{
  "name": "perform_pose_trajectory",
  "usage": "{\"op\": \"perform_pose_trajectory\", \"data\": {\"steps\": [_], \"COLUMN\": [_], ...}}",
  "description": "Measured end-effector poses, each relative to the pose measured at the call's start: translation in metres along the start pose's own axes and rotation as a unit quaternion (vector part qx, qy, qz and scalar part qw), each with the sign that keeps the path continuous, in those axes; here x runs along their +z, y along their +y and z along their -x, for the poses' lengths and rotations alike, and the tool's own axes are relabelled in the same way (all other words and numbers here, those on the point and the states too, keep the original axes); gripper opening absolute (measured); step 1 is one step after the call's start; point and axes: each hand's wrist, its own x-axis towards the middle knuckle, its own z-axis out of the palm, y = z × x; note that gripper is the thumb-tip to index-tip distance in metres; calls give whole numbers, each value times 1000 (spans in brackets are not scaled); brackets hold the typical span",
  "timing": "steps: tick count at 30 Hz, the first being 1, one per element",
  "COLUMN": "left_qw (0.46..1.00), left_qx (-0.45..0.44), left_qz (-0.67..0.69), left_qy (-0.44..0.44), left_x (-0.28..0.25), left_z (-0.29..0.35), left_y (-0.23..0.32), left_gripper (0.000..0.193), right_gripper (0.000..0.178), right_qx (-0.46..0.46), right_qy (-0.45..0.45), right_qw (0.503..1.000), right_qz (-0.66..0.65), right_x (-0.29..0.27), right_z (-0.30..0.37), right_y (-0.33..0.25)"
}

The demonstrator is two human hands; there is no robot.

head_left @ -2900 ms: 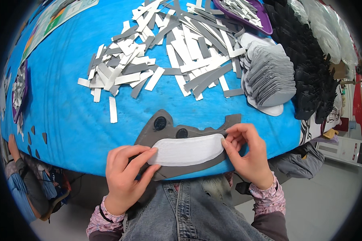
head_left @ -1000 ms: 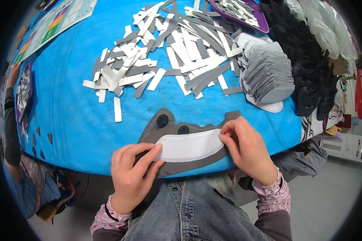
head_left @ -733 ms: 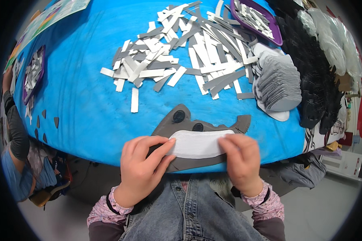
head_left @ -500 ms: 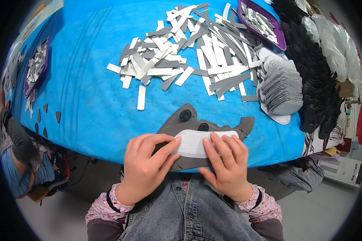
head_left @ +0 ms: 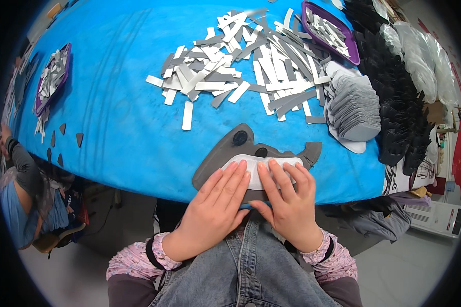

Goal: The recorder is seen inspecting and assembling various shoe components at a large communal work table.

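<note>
A dark grey, curved foam-like piece with round black patches lies at the near edge of the blue-covered table. On top of it rests a white oblong pad. My left hand lies on the pad's left part, its fingers stretched out side by side. Over the right part, my right hand has its fingers spread and its fingertips on the pad. Both hands are open and press down without gripping. The fingers hide much of the pad's lower side.
Loose white and grey strips are heaped beyond the piece. A stack of grey pads stands right, beside black spiky pieces. Purple trays of strips sit at far right and left. Another person's arm shows at left.
My left hand has shifted right and flattened from a pinch at the pad's left end to straight fingers on its middle. The grey piece has moved slightly away from me.
</note>
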Motion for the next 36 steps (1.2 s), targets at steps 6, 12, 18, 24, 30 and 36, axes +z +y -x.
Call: {"op": "perform_pose_trajectory", "data": {"steps": [6,12,18,24,30,36], "left_qw": [999,999,984,904,804,693], "left_qx": [14,29,105,134,-25,-111], "left_qz": [-26,-38,-110,-31,555,705], "left_qy": [-28,-13,94,405,211,98], "left_x": [-13,-9,-11,-20,-1,6], "left_z": [15,13,29,24,-38,-56], "left_y": [-10,-9,3,17,16,30], "left_gripper": [70,68,33,63,91,33], "right_gripper": [66,68,65,33,38,39], "right_qx": [-5,-12,-42,-28,134,136], "right_qy": [-5,40,86,252,295,263], "right_qw": [1000,999,990,943,343,327], "right_qz": [-9,-16,-104,-216,-882,-897], "right_x": [-2,5,11,-24,-24,-9], "right_z": [5,8,28,21,-22,-21], "right_y": [0,6,3,39,30,17]}}
